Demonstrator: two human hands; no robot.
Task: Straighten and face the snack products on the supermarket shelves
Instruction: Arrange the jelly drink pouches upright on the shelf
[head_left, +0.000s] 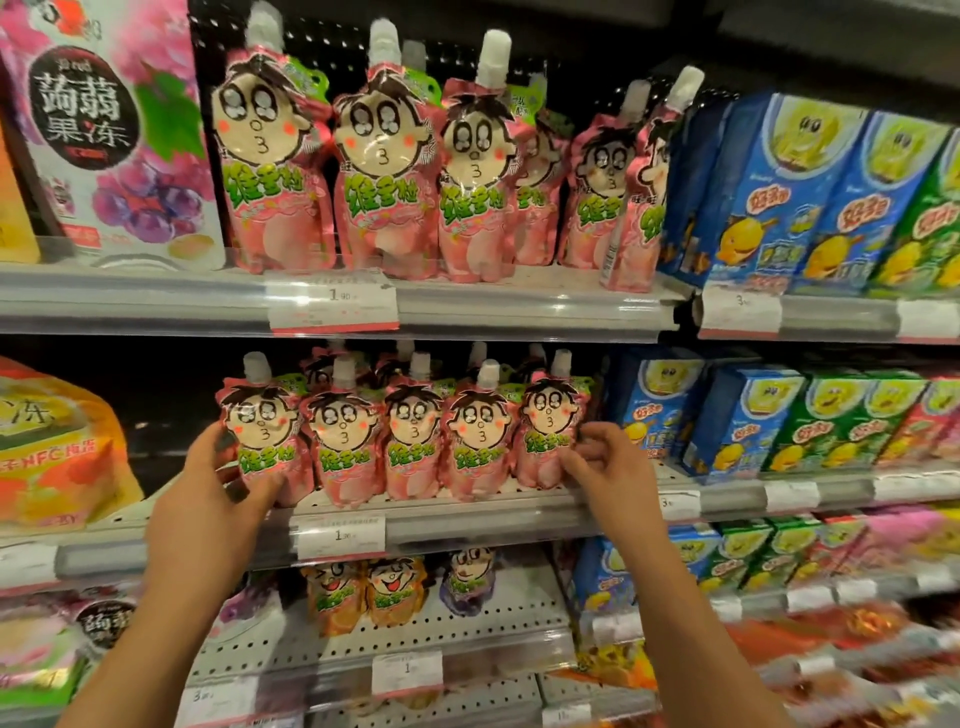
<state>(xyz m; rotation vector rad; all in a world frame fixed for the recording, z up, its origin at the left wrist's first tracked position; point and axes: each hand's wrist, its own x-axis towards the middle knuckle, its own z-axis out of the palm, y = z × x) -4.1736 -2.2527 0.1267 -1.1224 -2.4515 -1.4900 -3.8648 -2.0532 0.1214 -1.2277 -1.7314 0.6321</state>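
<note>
A row of several pink cartoon-face jelly pouches (413, 441) stands upright at the front of the middle shelf (467, 525), faces forward. My left hand (218, 499) holds the leftmost pouch (262, 431) at its left edge, thumb across its lower front. My right hand (608, 467) touches the right side of the rightmost pouch (548, 431) with curled fingers. More of the same pouches (379, 156) stand on the shelf above, the right ones leaning.
Blue and green snack boxes (779, 415) fill the shelves to the right. A large grape jelly bag (104, 130) stands upper left, an orange bag (57, 447) middle left. Orange and purple pouches (395, 592) sit on the lower shelf. Price tags (340, 535) line the shelf edges.
</note>
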